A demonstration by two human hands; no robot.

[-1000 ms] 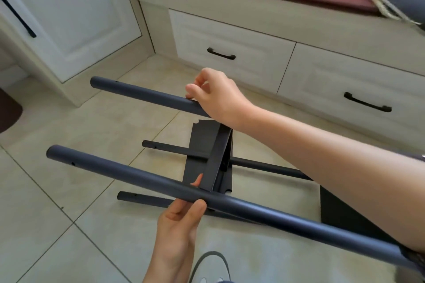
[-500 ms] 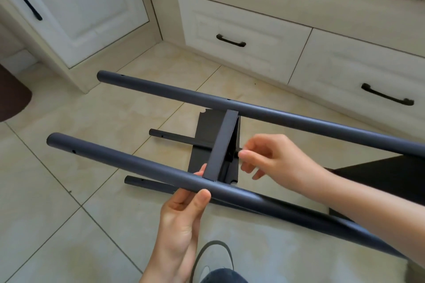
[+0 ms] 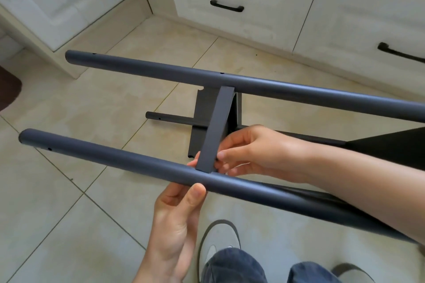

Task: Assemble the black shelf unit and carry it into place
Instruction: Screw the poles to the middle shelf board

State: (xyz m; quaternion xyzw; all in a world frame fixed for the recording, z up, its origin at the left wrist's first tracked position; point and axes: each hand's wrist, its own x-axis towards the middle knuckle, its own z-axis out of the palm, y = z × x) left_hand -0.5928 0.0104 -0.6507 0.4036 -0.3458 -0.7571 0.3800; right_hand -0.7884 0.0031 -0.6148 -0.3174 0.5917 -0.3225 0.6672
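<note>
Lying on its side above the floor at 12 o'clock from the person, the shelf unit is steadied by the left hand, clamped round the near post, so the crosspiece can be pinched and seated by the right hand.

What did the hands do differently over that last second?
The right hand let go of the far dark grey metal tube, came down and now pinches the near end of the flat black shelf panel. The left hand still grips the near dark grey metal tube; the frame lies as before.
</note>
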